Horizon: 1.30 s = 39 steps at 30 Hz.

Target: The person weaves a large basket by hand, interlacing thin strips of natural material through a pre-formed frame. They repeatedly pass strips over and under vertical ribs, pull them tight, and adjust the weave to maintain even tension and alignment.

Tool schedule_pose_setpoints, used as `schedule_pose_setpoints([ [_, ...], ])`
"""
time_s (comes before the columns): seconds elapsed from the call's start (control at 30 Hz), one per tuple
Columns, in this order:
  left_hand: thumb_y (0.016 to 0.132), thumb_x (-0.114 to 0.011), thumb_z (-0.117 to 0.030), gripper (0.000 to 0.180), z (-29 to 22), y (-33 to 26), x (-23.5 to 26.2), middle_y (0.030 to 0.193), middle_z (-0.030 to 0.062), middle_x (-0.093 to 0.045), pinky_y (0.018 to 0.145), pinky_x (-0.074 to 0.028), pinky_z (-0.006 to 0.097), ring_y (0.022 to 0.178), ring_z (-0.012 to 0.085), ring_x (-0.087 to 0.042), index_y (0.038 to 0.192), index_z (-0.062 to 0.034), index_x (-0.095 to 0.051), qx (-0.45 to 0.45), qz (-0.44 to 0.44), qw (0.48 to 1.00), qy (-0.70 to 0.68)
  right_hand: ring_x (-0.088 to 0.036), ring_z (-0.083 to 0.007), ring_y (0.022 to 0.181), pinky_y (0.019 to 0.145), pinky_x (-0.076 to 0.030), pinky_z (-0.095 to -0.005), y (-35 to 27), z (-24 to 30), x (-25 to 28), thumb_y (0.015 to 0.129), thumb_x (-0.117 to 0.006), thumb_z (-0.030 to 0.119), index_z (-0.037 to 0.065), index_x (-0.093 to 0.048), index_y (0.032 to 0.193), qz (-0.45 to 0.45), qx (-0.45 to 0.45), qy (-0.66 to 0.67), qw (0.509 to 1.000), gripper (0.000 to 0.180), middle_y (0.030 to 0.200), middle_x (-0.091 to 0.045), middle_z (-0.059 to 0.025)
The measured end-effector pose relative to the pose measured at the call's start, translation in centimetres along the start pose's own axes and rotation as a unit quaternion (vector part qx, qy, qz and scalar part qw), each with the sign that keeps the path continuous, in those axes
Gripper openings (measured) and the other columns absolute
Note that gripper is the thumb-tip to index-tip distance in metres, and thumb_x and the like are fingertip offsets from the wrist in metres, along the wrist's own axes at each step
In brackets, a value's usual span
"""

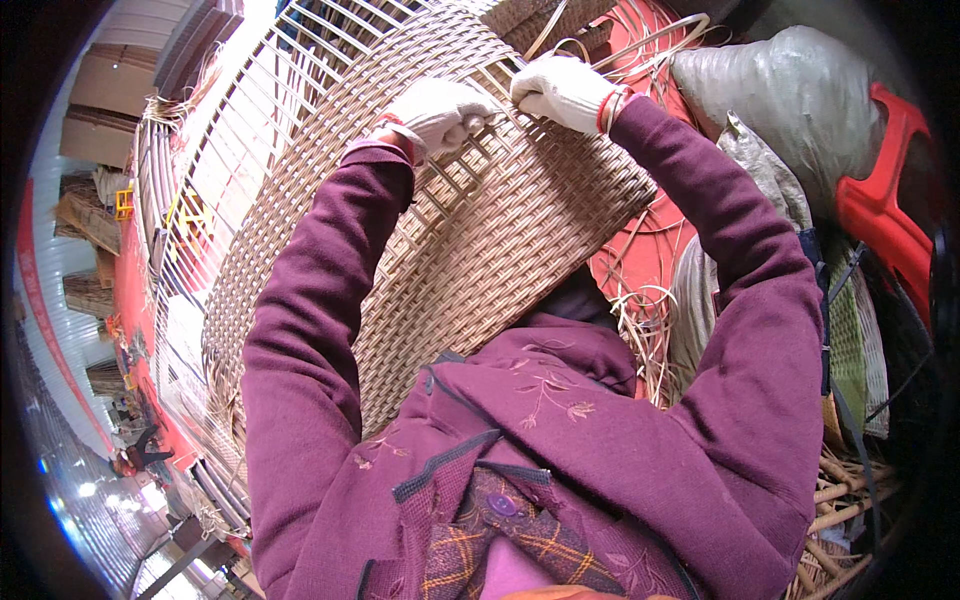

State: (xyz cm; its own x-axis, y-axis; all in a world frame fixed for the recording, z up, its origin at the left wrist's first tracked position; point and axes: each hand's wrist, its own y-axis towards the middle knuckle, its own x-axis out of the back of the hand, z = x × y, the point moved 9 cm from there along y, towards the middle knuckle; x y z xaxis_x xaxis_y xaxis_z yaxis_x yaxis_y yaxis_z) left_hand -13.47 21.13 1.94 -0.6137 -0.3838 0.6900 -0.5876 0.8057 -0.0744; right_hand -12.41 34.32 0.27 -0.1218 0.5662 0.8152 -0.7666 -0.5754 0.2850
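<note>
Purple embroidered jacket point(560, 420) fills lower frame, both sleeves reaching up to a woven rattan panel point(480, 230) on a white metal wire frame point(250, 130), tilted across centre. L hand point(440, 112), white glove, fist closed on a strand at the weave's upper edge. R hand point(562, 90), also gloved, just beside it, fingers curled pinching a tan rattan strip point(545, 35) there. Loose strips w/ red floor point(640, 250) at right, grey sack point(790, 90), red plastic stool point(890, 200) beyond.

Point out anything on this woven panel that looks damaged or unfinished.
The tan woven rattan panel stops short: beyond it the white metal frame bars stand bare. Loose pale strips lie tangled beside it. No damage shows.
</note>
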Motion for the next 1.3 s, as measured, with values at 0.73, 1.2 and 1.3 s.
schedule_pose_setpoints([
  [0.73, 0.091, -0.056, -0.017, 0.042, 1.1, -0.5, -0.8, 0.123, 0.0115, -0.079, 0.107, -0.054, 0.035, 0.116, 0.0259, -0.074, 0.125, -0.0125, -0.080, 0.171, 0.006, 0.971, 0.169, -0.069, -0.0325, 0.084, 0.078, -0.053, -0.0423, -1.3, 0.9, 1.7, 0.093, -0.071, 0.016, 0.003, -0.069, 0.094, 0.041, -0.032, 0.051, 0.997, 0.013, 0.087, -0.068, -0.0154],
  [1.2, 0.092, -0.069, -0.041, 0.032, -2.9, 1.7, 0.1, 0.090, 0.0143, -0.078, 0.080, -0.059, 0.046, 0.087, 0.0336, -0.076, 0.101, -0.0131, -0.081, 0.082, -0.134, 0.945, 0.286, -0.073, -0.0323, 0.096, 0.085, -0.058, -0.0405, -6.7, -4.4, 5.7, 0.096, -0.070, 0.016, 0.008, -0.076, 0.112, -0.240, -0.121, -0.005, 0.963, 0.019, 0.103, -0.074, -0.0130],
  [1.3, 0.093, -0.070, -0.043, 0.031, -1.8, 3.3, -0.9, 0.091, 0.0133, -0.078, 0.081, -0.059, 0.046, 0.089, 0.0329, -0.076, 0.102, -0.0159, -0.081, 0.109, -0.098, 0.924, 0.353, -0.072, -0.0334, 0.109, 0.094, -0.059, -0.0396, -5.2, -2.6, 5.3, 0.097, -0.064, 0.005, 0.010, -0.070, 0.127, -0.232, -0.016, -0.101, 0.967, 0.031, 0.122, -0.073, -0.0133],
])
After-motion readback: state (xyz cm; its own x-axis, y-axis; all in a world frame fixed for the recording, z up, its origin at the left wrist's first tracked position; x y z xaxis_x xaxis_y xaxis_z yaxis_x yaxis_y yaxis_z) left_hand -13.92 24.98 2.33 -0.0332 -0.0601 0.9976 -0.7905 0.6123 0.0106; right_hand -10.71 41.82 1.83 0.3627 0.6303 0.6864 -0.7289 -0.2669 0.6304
